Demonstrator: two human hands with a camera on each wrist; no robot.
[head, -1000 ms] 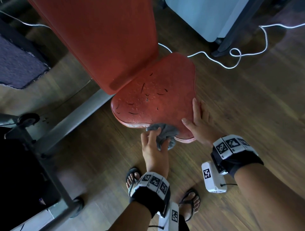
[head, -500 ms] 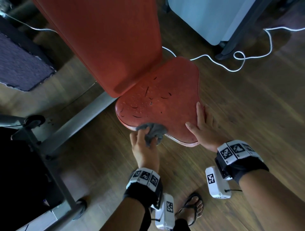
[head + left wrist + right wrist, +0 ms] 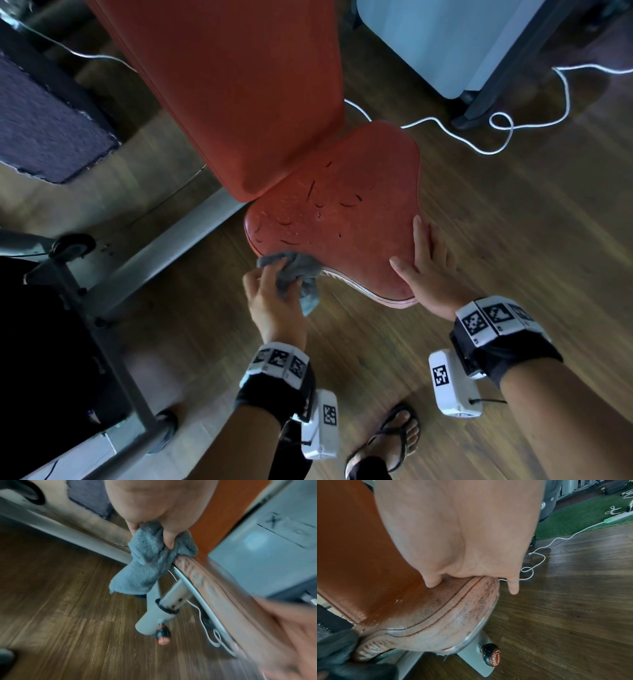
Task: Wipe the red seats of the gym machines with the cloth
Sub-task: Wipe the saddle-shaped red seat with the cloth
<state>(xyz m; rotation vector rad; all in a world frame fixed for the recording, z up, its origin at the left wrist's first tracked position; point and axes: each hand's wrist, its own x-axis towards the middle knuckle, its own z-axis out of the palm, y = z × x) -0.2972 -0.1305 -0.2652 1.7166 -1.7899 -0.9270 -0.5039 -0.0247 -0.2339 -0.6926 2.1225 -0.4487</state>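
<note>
The red seat (image 3: 346, 219) of a gym bench, cracked and worn, sits below its long red backrest (image 3: 236, 85). My left hand (image 3: 274, 294) grips a bunched grey cloth (image 3: 294, 270) against the seat's near left edge; a corner of the cloth hangs below the rim. In the left wrist view the cloth (image 3: 147, 561) is pinched between fingers and thumb at the seat edge (image 3: 211, 577). My right hand (image 3: 424, 263) lies flat with straight fingers on the seat's right side, and its palm (image 3: 462, 534) covers the seat (image 3: 426, 609) in the right wrist view.
A grey steel frame beam (image 3: 161, 253) runs left under the seat. An orange adjustment knob (image 3: 491, 655) sticks out below it. A white cable (image 3: 479, 137) loops over the wooden floor by a pale blue cabinet (image 3: 442, 37). My sandalled foot (image 3: 387, 442) stands below.
My left hand has slid the cloth leftwards along the seat's near edge, from near the right hand to the left corner. The right hand stays flat on the seat.
</note>
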